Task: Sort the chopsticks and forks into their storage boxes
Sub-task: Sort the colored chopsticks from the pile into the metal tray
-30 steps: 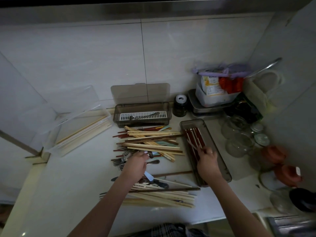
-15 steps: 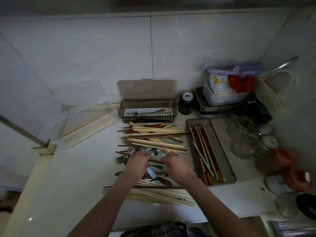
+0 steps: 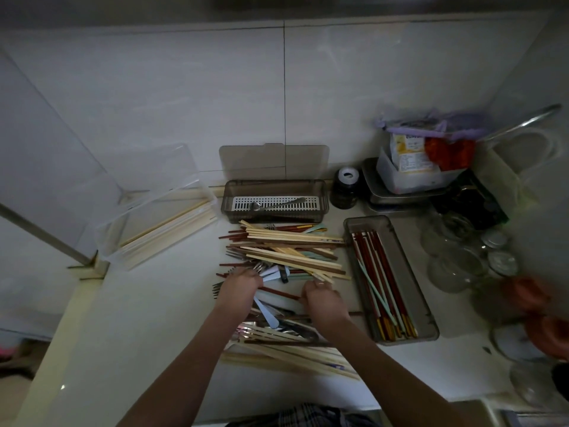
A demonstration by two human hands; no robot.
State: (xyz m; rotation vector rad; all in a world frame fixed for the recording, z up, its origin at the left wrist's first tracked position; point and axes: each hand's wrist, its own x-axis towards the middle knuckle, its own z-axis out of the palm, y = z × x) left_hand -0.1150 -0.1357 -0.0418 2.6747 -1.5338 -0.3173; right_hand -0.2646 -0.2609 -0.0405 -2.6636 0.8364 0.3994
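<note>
A mixed pile of pale and red-brown chopsticks lies on the white counter, and a second pale heap sits nearer me. Forks poke out at the pile's left side. My left hand is curled down over the fork handles. My right hand grips the end of a red-brown chopstick that lies between the hands. On the right, a grey tray holds red chopsticks. A dark box with a white grid insert stands behind. A clear box of pale chopsticks is at the left.
Glass jars and orange lids crowd the right side. A dark jar, a metal tray with a plastic tub and bags stand at the back right. The tiled wall is close behind, and the counter's edge runs along the left.
My right hand left the grey tray, crossed left to the pile and now grips a red-brown chopstick. My left hand has stayed on the forks. The camera has shifted a little.
</note>
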